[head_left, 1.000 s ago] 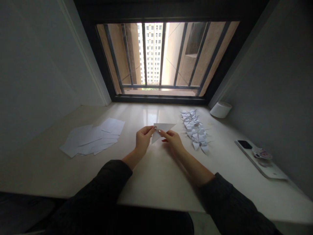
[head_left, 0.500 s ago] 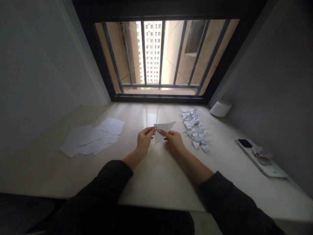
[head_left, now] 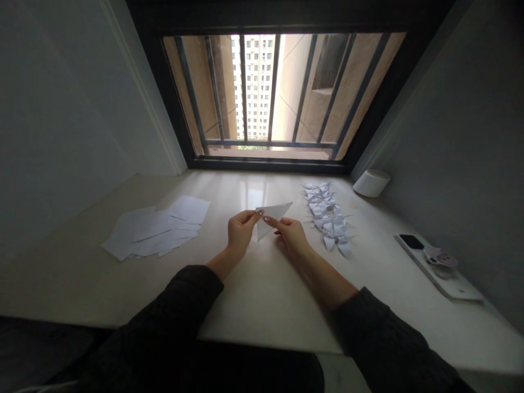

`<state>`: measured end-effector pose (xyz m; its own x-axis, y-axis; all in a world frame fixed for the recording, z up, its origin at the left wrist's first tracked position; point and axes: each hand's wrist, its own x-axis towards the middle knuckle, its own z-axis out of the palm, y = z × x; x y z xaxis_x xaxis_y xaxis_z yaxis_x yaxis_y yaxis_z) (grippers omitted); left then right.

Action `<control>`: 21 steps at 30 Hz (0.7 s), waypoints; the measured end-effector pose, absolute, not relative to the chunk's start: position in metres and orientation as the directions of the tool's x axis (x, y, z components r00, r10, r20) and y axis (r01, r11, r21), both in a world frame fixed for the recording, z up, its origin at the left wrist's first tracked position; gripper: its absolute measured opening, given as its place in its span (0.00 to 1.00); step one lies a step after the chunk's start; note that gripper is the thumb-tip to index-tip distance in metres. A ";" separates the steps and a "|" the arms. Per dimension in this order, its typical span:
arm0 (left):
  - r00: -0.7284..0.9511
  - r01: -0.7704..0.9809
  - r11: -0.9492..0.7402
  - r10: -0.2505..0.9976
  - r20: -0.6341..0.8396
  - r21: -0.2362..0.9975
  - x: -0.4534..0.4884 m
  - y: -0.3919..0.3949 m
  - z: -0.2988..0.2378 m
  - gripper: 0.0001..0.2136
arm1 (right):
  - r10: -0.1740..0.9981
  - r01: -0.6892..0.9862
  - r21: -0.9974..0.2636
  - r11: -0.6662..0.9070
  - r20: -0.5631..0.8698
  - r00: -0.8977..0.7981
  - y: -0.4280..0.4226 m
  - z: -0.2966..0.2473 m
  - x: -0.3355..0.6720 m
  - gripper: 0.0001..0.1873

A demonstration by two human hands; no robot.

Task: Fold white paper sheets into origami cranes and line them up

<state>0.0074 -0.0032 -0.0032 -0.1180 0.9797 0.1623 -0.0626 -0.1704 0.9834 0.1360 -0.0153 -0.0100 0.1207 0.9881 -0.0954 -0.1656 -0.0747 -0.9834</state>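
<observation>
"What is showing nearest?"

"Two dark sleeves are reaching over the front edge of a pale counter. Off to the right a phone is lying by the wall, perhaps to be staying out of the elbows' way."

"And the hands?"

"Both are meeting mid-counter around one folded paper, whose pointed corner is aiming away to the right. I'm guessing they are gripping from two sides to be keeping the layers aligned."

"How far open are they?"

"Hardly at all. The left hand is pinching the left corner between thumb and fingers. The right hand is curling loosely, its thumb pressing on the face while its fingers are tucking underneath."

"What's sitting around them?"

"Loose sheets are overlapping on the left and small folded pieces are clustering on the right, seemingly being kept apart by kind."

"Farther back?"

"A white container is standing in the right corner, and beyond it a barred window is letting daylight in."
</observation>
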 end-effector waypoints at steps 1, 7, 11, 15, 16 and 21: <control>-0.131 -0.063 -0.174 0.978 0.165 0.983 0.007 -0.003 -0.003 0.12 | 0.987 -0.166 -0.983 -0.083 -0.104 0.122 -0.015 -0.010 0.136 0.16; -0.172 -0.048 -0.189 0.969 0.178 0.981 0.003 0.002 -0.003 0.12 | 0.995 -0.145 -0.988 -0.057 -0.069 0.075 -0.011 -0.016 0.141 0.17; -0.174 -0.049 -0.194 0.968 0.183 0.980 0.002 0.003 -0.002 0.12 | 0.998 -0.138 -0.988 -0.062 -0.066 0.021 -0.009 -0.016 0.147 0.18; -0.157 -0.039 -0.208 0.967 0.199 0.977 0.002 0.003 -0.002 0.12 | 1.000 -0.015 -1.000 -0.004 -0.005 0.022 -0.007 -0.013 0.152 0.17; -0.151 -0.035 -0.216 0.966 0.209 0.976 0.001 0.003 -0.002 0.12 | 1.000 0.004 -1.000 0.019 0.019 0.014 -0.007 -0.012 0.152 0.17; -0.093 -0.080 -0.197 0.977 0.189 0.977 0.002 0.001 0.001 0.13 | 0.996 -0.061 -0.994 0.088 0.089 -0.016 -0.008 -0.015 0.149 0.18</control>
